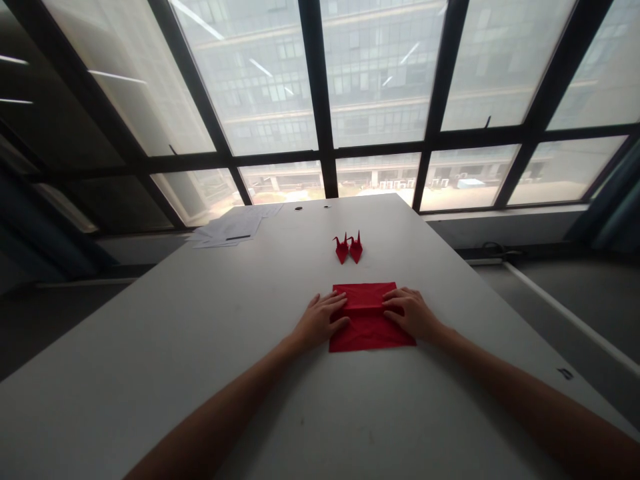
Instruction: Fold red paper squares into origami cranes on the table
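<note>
Left hand and right hand, both mine — open, resting on opposite ends of one creased red paper, laid on the white table. Two red paper cranes — side by side, just beyond. White sheets, farther left, overlapping.

Seemingly an office: white table, loose papers, large dark-framed windows.

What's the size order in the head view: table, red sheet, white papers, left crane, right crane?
1. Table
2. Red sheet
3. White papers
4. Left crane, right crane: too alike to rank
</note>
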`<action>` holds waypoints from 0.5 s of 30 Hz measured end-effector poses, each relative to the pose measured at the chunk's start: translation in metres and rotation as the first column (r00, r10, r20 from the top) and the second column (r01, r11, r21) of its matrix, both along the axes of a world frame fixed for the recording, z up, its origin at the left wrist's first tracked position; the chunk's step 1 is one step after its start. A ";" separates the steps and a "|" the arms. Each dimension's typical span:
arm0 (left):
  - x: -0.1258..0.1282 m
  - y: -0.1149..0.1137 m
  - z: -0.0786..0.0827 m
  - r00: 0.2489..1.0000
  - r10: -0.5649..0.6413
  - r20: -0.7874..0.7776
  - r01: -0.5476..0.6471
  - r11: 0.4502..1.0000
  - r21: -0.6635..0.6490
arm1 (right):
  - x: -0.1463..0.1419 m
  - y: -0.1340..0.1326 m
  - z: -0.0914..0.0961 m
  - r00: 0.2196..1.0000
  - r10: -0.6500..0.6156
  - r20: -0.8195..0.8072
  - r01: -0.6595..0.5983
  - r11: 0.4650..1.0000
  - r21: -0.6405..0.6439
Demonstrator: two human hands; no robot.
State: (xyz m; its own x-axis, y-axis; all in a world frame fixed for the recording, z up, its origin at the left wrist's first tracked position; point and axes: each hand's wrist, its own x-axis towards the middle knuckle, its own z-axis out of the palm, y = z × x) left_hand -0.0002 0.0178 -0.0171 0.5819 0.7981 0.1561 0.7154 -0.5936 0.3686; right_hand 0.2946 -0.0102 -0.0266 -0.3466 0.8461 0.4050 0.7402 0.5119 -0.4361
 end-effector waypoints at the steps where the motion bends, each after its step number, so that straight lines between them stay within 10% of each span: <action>1: 0.000 0.001 -0.001 1.000 0.007 0.023 -0.008 1.000 0.009 | 0.000 0.000 0.000 1.000 0.001 -0.016 -0.001 1.000 0.006; 15: -0.004 -0.003 0.009 0.935 -0.053 0.351 -0.050 0.959 0.277 | 0.002 0.000 0.001 0.990 0.009 -0.143 0.026 0.970 0.243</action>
State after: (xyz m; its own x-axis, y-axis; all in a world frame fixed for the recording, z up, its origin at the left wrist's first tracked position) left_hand -0.0037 0.0147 -0.0083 0.4496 0.6917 0.5652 0.5687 -0.7096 0.4160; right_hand 0.2962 -0.0102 -0.0252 -0.2639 0.7185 0.6435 0.6843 0.6096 -0.4001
